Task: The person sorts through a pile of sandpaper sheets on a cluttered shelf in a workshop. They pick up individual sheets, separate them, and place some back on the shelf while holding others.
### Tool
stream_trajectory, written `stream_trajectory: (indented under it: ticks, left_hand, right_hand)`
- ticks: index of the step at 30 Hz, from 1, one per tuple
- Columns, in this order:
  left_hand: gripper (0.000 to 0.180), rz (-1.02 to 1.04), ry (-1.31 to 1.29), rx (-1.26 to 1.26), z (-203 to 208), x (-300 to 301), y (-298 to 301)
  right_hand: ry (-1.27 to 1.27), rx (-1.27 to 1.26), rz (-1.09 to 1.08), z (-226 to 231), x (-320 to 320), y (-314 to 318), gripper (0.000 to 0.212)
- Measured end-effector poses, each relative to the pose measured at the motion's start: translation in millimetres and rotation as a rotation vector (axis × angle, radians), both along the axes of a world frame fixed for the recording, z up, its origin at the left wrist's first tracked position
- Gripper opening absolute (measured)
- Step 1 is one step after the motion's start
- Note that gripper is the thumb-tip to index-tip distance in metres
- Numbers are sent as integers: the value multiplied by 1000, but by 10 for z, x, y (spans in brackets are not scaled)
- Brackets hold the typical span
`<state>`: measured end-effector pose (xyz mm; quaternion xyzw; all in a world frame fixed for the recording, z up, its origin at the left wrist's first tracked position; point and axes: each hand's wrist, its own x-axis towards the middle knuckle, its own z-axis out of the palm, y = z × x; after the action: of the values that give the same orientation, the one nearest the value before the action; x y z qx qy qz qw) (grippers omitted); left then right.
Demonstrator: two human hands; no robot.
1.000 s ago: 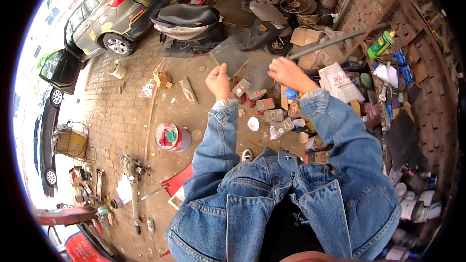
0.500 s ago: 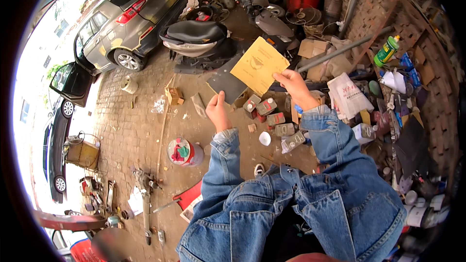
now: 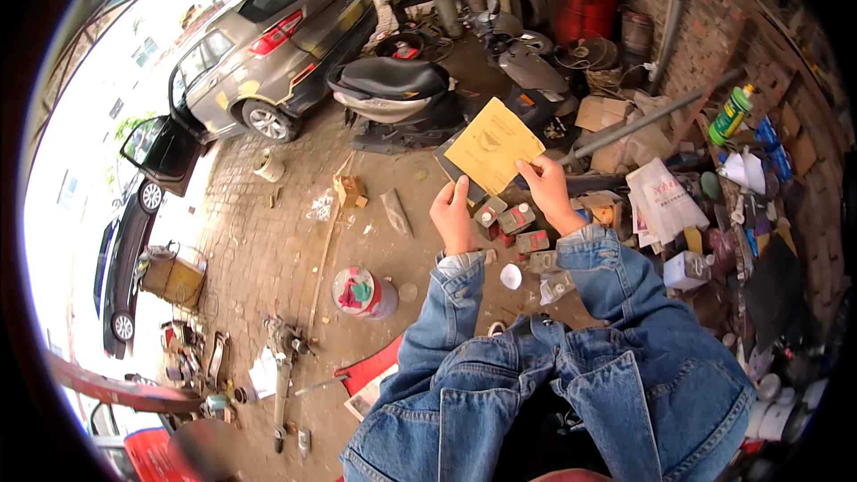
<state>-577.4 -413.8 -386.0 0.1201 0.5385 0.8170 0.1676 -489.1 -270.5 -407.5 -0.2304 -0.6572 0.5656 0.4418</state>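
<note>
In front of me I hold up a yellow square of sandpaper (image 3: 494, 147) with faint dark print on its face. My right hand (image 3: 550, 198) pinches its lower right corner, thumb on top. A dark grey sandpaper sheet (image 3: 450, 170) shows behind its left edge, mostly covered; whether the two are one folded piece I cannot tell. My left hand (image 3: 454, 219) is closed at the lower edge of the dark sheet, thumb pointing up. Below the hands several metal cans (image 3: 516, 218) stand on the floor beside a small white dish (image 3: 511, 277).
A bucket with rags (image 3: 379, 301) stands left of my arm. Farther off are a motorcycle seat part (image 3: 393, 89), a scooter (image 3: 531, 67) and a grey car (image 3: 259, 45). Clutter lines the brick wall at right, with a plastic bag (image 3: 668, 201) and green bottle (image 3: 732, 114).
My left hand has moved right, nearer the right hand. The dark sheet has slid behind the yellow one, so less of it shows. The whole view has shifted slightly.
</note>
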Motion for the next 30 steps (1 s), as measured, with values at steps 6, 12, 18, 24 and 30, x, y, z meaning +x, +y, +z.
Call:
stream_trajectory:
  ticks: [6,12,18,24,30]
  left_hand:
    - [29,131,104,-68,-58,-101,-337]
    - [43,405,171,-313,-505,-97,-911]
    - [38,664,212,-658,-797,166,-1883]
    - [31,594,97,-603,-1378,506,-2237]
    - [32,531,3,-535,-1558,753,-2146]
  right_hand:
    - [-96,36,92,-79,-141,-297,32]
    - [-24,-358,540,-215,-103,-662,29]
    - [-141,-254,876,-103,-361,-929,45]
    - [-153,-582,1973,556,-223,-1298,64]
    - [-501,403,338,-1558,-892,-906,41]
